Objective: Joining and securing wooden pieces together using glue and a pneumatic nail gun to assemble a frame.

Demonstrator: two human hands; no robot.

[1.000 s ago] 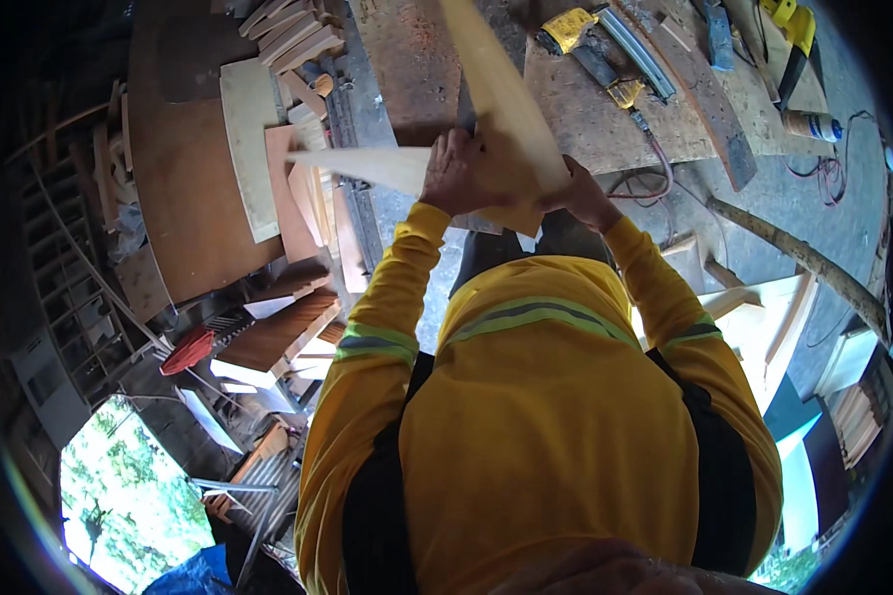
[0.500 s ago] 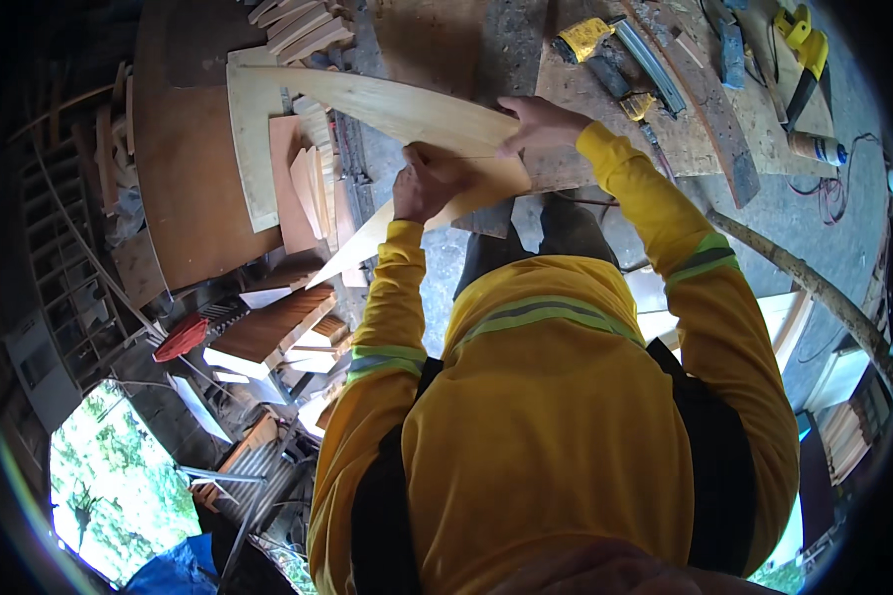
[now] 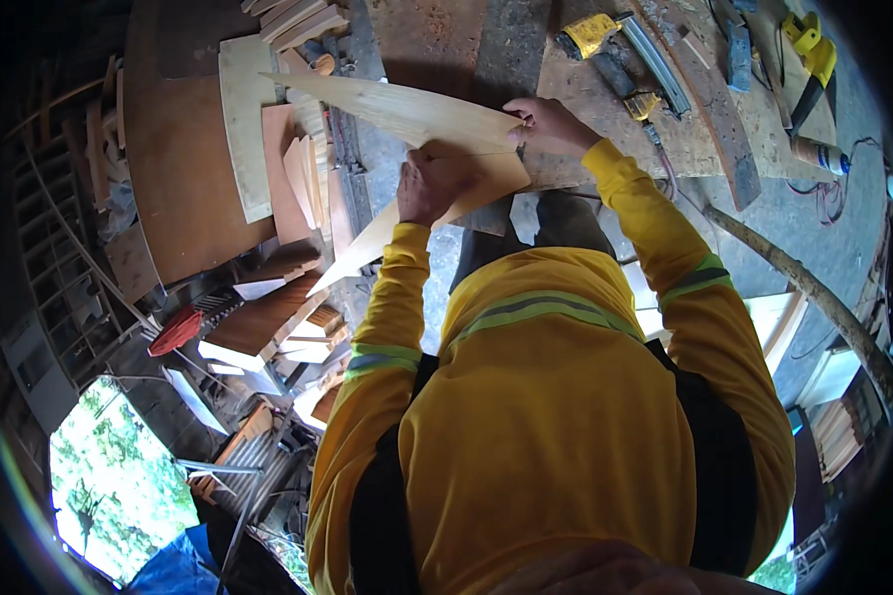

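Two thin, pale, tapered wooden pieces meet at their wide right ends, spreading leftward in a V. The upper piece [image 3: 397, 106] points to the far left, and the lower piece [image 3: 367, 243] slants toward me. My left hand [image 3: 430, 188] is closed over the lower piece, its thumb near the gap between the two; what lies under the palm is hidden. At the right end of the upper piece, my right hand [image 3: 551, 127] pinches the corner with thumb and fingertips.
On the worktable [image 3: 605, 149] lie a yellow nail gun [image 3: 590, 38] and a yellow-handled saw [image 3: 814, 59]. A can [image 3: 819, 154] lies near its right edge. Brown sheets [image 3: 184, 169] and stacked offcuts [image 3: 303, 25] are at left. A long pole [image 3: 794, 268] slants at right.
My right hand has drawn its fingers together, from lying over the wide end to pinching the corner. The upper piece's tip has shifted slightly right; my left hand keeps its hold.
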